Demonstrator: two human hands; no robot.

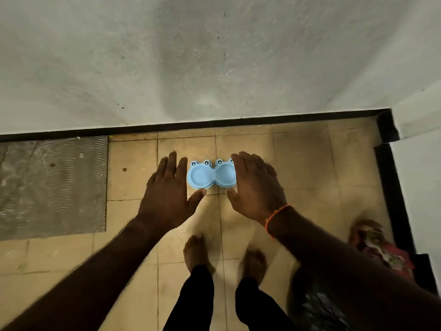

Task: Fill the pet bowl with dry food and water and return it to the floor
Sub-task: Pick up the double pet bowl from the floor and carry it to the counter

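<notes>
A light blue double pet bowl [211, 174], frog-shaped with small eyes on its far rim, sits on the tiled floor [303, 163] close to the black skirting [191, 124] at the foot of the wall; both of its round wells look empty, with no food or water to be seen. The left hand [167, 187] hangs just beside the bowl's left end, fingers straight and spread, grasping nothing; the right hand [256, 185] is equally released, its fingers overlapping the bowl's right end in this view, though whether they touch the rim cannot be told. An orange thread [276, 215] circles the right wrist; bare feet [224, 255] stand just behind the bowl; a grey ribbed mat [52, 185] lies along the floor's left edge.

The pick-up seems not yet made, so filling lies wholly ahead. The risks: a one-sided grip would tip the shallow, light-looking bowl; once filled, an uneven carry would likely slop water into the kibble well; wet tiles under bare feet could mean a slip.
</notes>
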